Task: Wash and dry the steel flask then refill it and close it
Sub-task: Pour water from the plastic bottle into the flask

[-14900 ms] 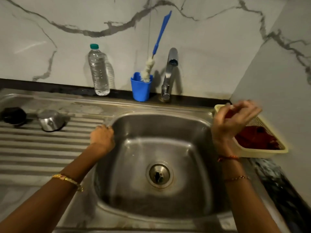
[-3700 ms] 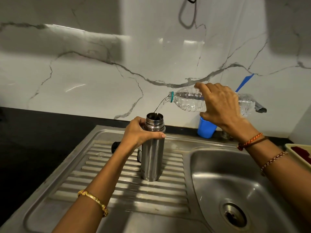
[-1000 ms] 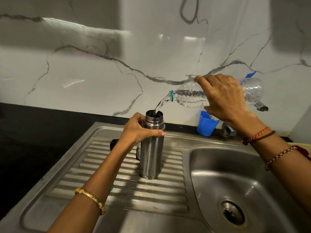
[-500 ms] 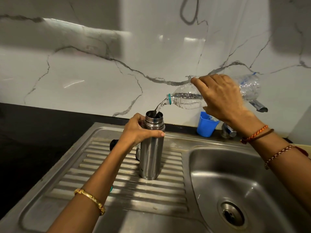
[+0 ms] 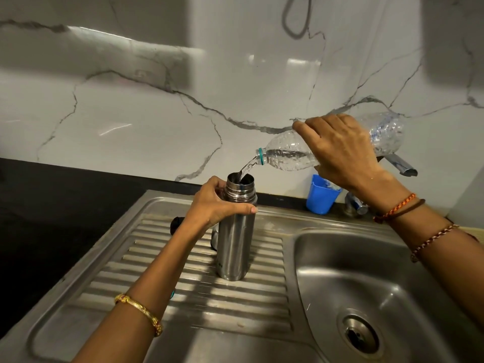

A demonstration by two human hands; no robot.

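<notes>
Steel flask (image 5: 235, 242) upright in left hand (image 5: 212, 205)'s grasp; unlabelled plastic bottle (image 5: 290, 153) gripped by right hand (image 5: 340, 153).

The left hand (image 5: 212, 203) hides most of a dark object (image 5: 176, 225) behind the flask (image 5: 234, 239).

Flask (image 5: 235, 242): upright on drainboard (image 5: 183, 292), gripped by left hand (image 5: 212, 205). Bottle (image 5: 288, 153): tilted in right hand (image 5: 340, 153), water entering flask mouth.
</notes>
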